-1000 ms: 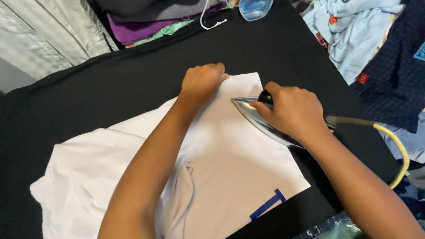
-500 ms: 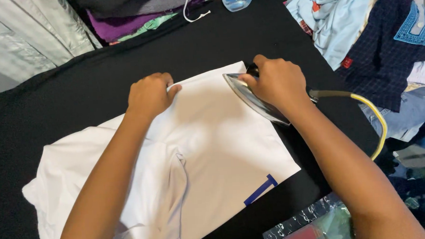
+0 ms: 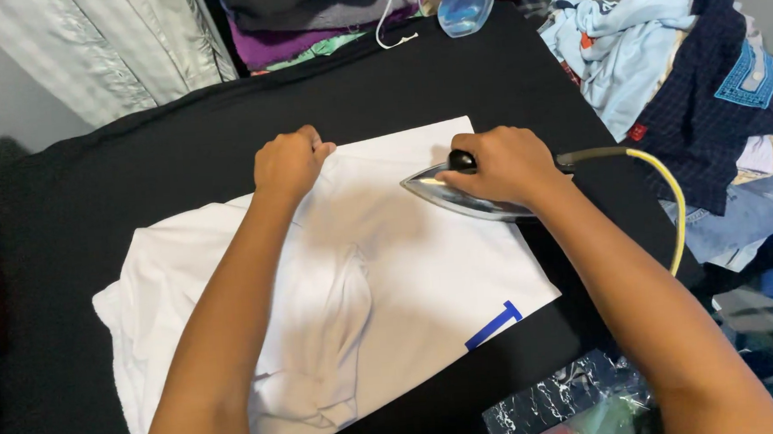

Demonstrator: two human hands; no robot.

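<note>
**Iron pressed to a white garment on a black-covered surface**

Everything here is placed against the white garment (image 3: 382,289), which lies spread flat on a black cloth cover (image 3: 134,179).

Nearest the camera, just off the garment's near right corner, sits a crinkled clear plastic bag (image 3: 567,398). On the garment itself, close to that same corner, is a short blue mark (image 3: 493,325). A folded, rumpled part of the fabric runs down the garment's near middle, under the left forearm.

Further up, the right hand (image 3: 504,165) is clenched around the dark handle of an iron (image 3: 457,197), whose shiny soleplate rests on the garment's right half with its tip pointing toward the garment's middle. A cord (image 3: 667,200), grey near the iron and yellow beyond, curves off the garment's right edge and down.

The left hand (image 3: 289,163) is closed in a loose fist at the garment's far edge, pinching or pressing the fabric there; which, I cannot tell.

Right of the garment, beyond the black cover's edge, is a heap of clothes (image 3: 682,74) in pale blue, navy and denim. Past the garment's far edge lie a clear bluish plastic container (image 3: 465,2), a white cord (image 3: 385,20) and purple and dark folded fabric (image 3: 321,20).
</note>
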